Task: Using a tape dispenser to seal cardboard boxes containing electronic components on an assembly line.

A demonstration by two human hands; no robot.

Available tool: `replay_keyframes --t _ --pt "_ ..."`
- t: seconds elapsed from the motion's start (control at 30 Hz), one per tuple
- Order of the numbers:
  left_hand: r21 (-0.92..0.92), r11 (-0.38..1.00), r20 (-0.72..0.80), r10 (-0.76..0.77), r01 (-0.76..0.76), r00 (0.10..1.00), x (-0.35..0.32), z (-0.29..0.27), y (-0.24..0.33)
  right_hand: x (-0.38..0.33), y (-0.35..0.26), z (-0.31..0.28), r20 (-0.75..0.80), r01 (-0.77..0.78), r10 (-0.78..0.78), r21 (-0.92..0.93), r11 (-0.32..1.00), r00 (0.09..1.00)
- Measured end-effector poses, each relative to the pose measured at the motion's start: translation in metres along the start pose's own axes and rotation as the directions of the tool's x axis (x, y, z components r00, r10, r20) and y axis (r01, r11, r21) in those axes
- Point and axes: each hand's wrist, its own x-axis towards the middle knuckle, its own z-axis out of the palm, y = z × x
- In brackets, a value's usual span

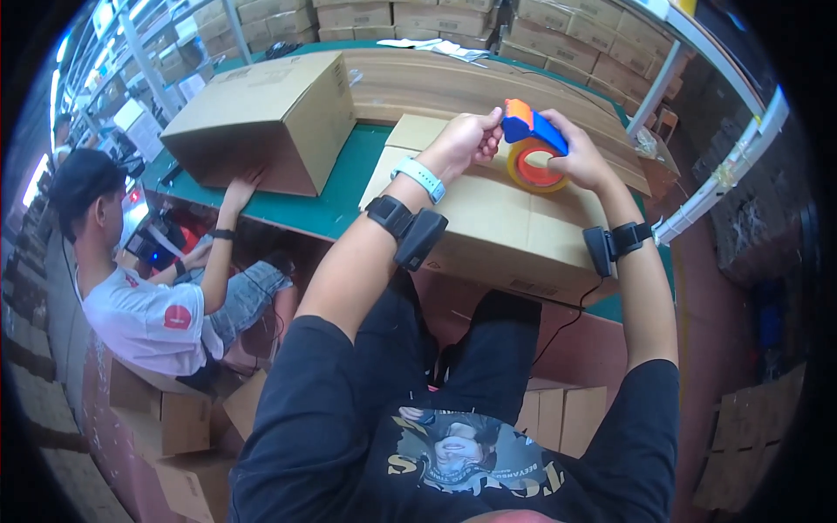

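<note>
Blue-and-orange plastic tape dispenser is gripped in my right hand, over a tan cardboard box; my left hand is pinched by its orange end, can't tell on what. Uneven pull could skew the yellow tape, or a slip could nick me.

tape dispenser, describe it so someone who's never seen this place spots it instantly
Find the green-topped table, then the cardboard box on it just right of the picture's centre. Over that box, in the grip of the right hand, is the tape dispenser. Its blue body, orange end and yellow-rimmed roll set it apart from the plain brown cardboard.
</note>
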Motion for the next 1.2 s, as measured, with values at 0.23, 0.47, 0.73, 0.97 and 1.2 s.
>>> replay_keyframes --t 0.23,0.47,0.73,0.97,1.2 --pt "0.363 0.927 -0.262 0.198 -0.093 0.945 -0.058 -0.089 0.060 0.007 -0.006 -0.013 0.056 0.006 -0.012 0.103 0.995 0.998" --pt "0.492 0.869 -0.342 0.249 -0.054 0.906 -0.068 -0.192 -0.045 0.037 -0.040 0.001 0.271 0.039 0.002 -0.144 0.989 0.963" --pt "0.940 0.321 -0.257 0.450 0.114 0.855 -0.097 -0.217 -0.068 0.040 -0.032 0.006 0.252 -0.018 0.068 -0.195 0.981 0.965" --pt "0.843 0.528 -0.196 0.116 0.107 0.974 -0.090 -0.119 0.012 0.030 -0.018 0.009 0.216 0.252 -0.214 -0.163 0.954 0.952" --pt "0.908 0.353 -0.237 -0.014 0.227 0.971 -0.096 -0.068 0.038 -0.016 -0.021 -0.069 0.350 0.194 -0.158 -0.069 0.978 0.923"
